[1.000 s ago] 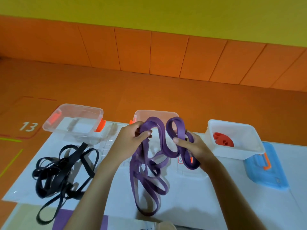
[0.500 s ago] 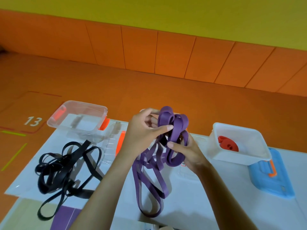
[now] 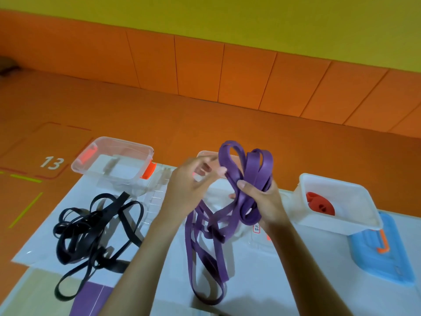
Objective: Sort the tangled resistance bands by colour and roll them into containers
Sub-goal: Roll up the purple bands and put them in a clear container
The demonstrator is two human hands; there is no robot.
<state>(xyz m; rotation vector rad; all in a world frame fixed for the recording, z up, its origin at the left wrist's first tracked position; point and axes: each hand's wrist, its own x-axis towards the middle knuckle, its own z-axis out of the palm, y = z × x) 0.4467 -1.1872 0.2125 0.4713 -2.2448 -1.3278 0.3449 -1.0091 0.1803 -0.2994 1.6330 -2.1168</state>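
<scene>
While loose loops of the purple band (image 3: 248, 169) are trailing onto the table nearest me, below both hands, the right hand (image 3: 264, 201) is gripping its gathered upper loops. The left hand (image 3: 186, 190) is reaching at them, fingers spread; blur is stopping me telling whether it is pinching. Left of it, the black bands (image 3: 91, 226) are lying tangled. Beyond, the clear container (image 3: 114, 144) is holding nothing, while the white container (image 3: 341, 222), right of the right hand, is holding 1 rolled red band (image 3: 319, 202). I am judging 1 colour done, 2 left.
</scene>
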